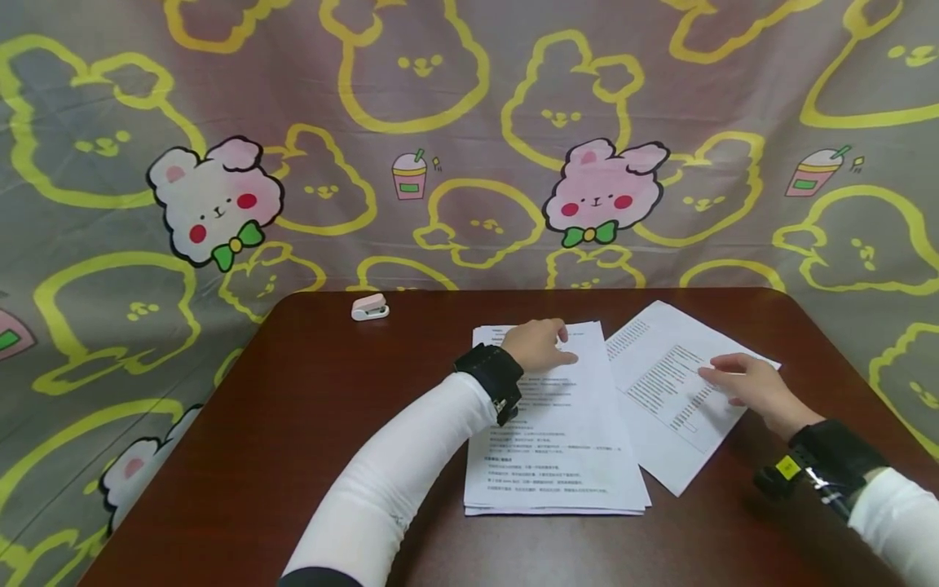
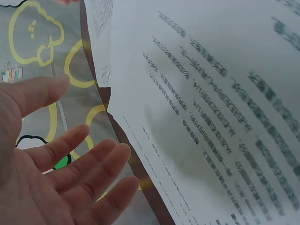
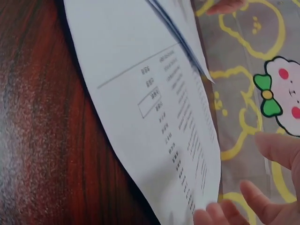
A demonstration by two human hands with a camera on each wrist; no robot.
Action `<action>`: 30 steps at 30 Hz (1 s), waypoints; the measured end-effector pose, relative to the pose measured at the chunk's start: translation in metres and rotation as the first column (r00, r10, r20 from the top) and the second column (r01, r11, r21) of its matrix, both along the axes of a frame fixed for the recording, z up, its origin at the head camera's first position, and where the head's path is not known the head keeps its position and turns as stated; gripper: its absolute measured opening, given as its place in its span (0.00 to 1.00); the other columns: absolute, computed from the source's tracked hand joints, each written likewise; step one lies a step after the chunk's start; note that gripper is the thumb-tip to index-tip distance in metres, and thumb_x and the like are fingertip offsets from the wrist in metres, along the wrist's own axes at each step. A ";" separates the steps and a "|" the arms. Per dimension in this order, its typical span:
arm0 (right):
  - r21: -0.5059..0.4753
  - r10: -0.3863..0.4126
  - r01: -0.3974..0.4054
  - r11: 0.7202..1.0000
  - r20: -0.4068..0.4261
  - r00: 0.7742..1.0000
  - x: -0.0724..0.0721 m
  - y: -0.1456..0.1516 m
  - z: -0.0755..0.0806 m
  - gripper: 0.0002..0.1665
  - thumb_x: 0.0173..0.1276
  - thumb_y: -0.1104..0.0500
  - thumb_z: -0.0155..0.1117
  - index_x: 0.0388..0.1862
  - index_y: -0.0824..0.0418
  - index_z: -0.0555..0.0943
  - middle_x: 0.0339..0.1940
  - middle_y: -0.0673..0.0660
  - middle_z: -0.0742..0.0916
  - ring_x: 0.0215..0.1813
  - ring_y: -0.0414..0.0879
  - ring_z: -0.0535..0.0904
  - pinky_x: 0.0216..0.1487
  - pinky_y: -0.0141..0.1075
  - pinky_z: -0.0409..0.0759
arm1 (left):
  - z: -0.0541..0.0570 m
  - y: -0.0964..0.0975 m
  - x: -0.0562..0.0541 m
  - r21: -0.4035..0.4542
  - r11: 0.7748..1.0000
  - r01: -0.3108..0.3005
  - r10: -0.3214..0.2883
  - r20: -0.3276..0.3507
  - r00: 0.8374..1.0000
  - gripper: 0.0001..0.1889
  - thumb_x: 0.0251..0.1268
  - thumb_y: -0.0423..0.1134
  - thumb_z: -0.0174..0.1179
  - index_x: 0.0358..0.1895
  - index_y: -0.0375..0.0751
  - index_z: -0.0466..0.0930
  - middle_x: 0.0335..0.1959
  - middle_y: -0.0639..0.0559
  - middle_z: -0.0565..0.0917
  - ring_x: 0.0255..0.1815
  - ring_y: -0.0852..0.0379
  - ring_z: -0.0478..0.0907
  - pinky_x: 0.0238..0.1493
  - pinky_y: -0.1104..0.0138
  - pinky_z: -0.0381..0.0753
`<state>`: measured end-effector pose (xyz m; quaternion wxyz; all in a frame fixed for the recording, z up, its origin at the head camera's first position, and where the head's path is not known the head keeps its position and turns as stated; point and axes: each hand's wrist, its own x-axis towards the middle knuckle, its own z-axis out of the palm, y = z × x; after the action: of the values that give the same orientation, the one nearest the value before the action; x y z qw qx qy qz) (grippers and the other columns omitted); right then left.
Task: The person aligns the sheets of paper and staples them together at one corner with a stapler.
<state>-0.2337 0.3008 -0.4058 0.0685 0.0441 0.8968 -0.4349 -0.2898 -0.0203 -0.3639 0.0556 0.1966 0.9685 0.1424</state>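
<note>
A stack of printed paper lies on the table in front of me, its sheets slightly uneven at the lower edge. Over the upper part of this stack is my left hand, fingers apart and relaxed, with nothing in its grasp. To the right, a separate printed sheet lies askew, its left side tucked against the stack. My right hand hovers over that sheet's right side, thumb and fingers loosely spread. In the left wrist view the fingers are extended beside the printed page.
A small pink and white stapler sits near the far left edge of the dark brown table. Behind the table hangs a cloth with yellow outlines and cartoon rabbits.
</note>
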 end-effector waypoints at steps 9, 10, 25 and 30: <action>-0.099 -0.204 0.206 0.974 0.033 0.978 0.001 0.016 -0.004 0.56 0.66 0.33 0.56 0.73 0.74 0.52 0.70 0.77 0.59 0.62 0.69 0.63 0.56 0.46 0.76 | -0.001 0.012 -0.006 0.079 0.997 -0.014 0.010 0.054 0.998 0.23 0.64 0.54 0.63 0.56 0.45 0.76 0.49 0.53 0.82 0.41 0.57 0.75 0.44 0.63 0.73; -0.108 -0.220 0.222 0.969 0.034 0.975 0.002 0.016 -0.004 0.55 0.67 0.33 0.55 0.73 0.74 0.51 0.71 0.77 0.59 0.63 0.69 0.63 0.57 0.47 0.75 | 0.000 0.013 -0.006 0.082 0.997 -0.011 0.007 0.053 0.999 0.23 0.64 0.54 0.63 0.56 0.44 0.76 0.49 0.52 0.82 0.42 0.57 0.75 0.44 0.64 0.74; -0.284 -0.384 0.396 0.873 0.099 0.918 0.005 0.011 0.000 0.52 0.73 0.40 0.51 0.76 0.71 0.42 0.76 0.73 0.48 0.71 0.70 0.54 0.67 0.57 0.58 | -0.002 0.035 -0.008 0.156 0.988 -0.019 0.001 0.112 0.994 0.23 0.64 0.53 0.63 0.56 0.44 0.75 0.51 0.51 0.80 0.48 0.58 0.75 0.47 0.65 0.74; -0.315 -0.437 0.452 0.835 0.121 0.891 0.004 0.011 0.000 0.50 0.73 0.42 0.51 0.77 0.69 0.42 0.77 0.70 0.47 0.73 0.70 0.52 0.69 0.58 0.55 | -0.004 0.042 -0.011 0.179 0.983 -0.038 0.013 0.138 0.990 0.24 0.63 0.53 0.64 0.56 0.44 0.75 0.51 0.51 0.80 0.49 0.57 0.76 0.48 0.64 0.74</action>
<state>-0.2298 0.3121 -0.4055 -0.0079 0.2484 0.7731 -0.5835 -0.3011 0.0217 -0.3684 0.1018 0.1781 0.9480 0.2435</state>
